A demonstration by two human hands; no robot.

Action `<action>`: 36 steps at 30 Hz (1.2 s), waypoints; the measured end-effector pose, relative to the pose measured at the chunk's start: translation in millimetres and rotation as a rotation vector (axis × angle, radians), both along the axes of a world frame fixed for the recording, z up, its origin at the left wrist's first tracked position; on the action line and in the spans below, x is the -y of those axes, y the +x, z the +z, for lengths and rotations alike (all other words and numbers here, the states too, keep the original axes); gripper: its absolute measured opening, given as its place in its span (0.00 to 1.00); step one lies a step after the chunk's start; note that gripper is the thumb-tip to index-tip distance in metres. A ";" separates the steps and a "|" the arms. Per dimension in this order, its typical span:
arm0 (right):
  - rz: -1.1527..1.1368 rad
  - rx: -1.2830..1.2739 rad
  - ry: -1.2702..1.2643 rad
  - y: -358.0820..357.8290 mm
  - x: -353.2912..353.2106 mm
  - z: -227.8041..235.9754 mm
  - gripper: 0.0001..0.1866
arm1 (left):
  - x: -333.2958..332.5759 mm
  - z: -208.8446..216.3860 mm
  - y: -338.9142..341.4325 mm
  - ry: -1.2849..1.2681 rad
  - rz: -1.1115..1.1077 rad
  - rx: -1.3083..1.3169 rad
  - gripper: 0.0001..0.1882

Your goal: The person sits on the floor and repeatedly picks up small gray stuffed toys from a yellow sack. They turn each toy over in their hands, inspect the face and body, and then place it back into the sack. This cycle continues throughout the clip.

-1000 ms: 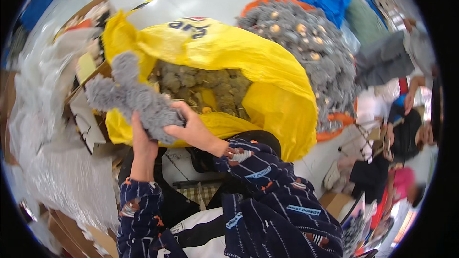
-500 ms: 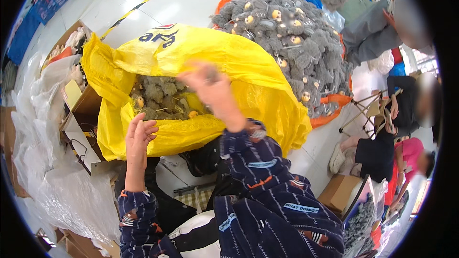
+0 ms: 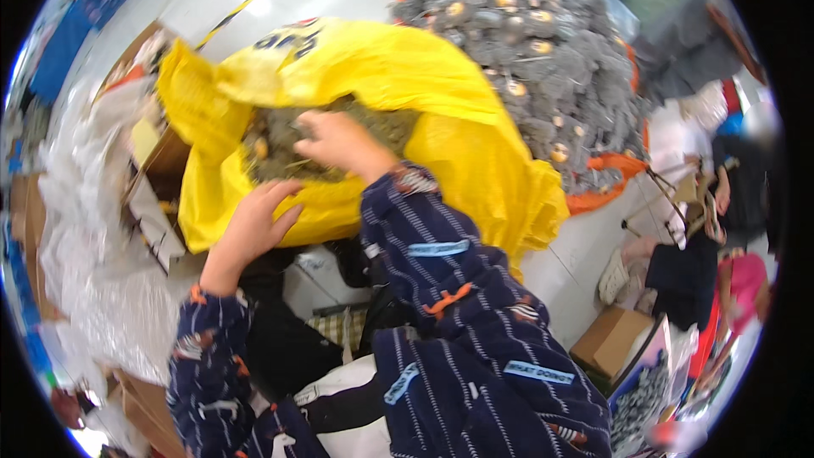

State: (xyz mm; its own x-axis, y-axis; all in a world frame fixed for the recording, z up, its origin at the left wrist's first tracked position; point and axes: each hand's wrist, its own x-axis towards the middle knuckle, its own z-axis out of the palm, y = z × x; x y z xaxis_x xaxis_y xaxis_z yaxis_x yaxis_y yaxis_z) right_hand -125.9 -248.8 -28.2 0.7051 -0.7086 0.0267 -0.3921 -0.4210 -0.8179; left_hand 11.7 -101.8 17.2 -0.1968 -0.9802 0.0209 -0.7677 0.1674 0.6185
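A big yellow plastic bag (image 3: 441, 93) lies open on the floor w/ its mouth toward the person, packed w/ grey plush toys (image 3: 280, 148) showing through the opening. The right hand (image 3: 339, 140) is inside the bag's mouth, fingers curled down onto the toys; the view is blurred there, so whether it has actually closed on one can't be told. The left hand (image 3: 254, 225) rests on the bag's near lip, fingers spread and loosely open, pressing the yellow plastic flat rather than gripping it. Both forearms wear dark blue striped sleeves (image 3: 441, 280). Just behind the bag, on an orange sheet (image 3: 606, 187), sits a tall heap of grey plush toys w/ tan faces (image 3: 534, 42). To the person's left, touching the bag's side, is a cardboard box (image 3: 157, 161), w/ crumpled clear plastic wrap (image 3: 93, 288) spread beside it. At right, well apart, another person (image 3: 695, 246) sits near a small cardboard carton (image 3: 615, 339).
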 end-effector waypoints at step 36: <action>0.313 -0.695 0.302 -68.3 -30.8 -223.5 0.30 | -88.6 -208.2 124.7 0.288 1.028 0.231 0.29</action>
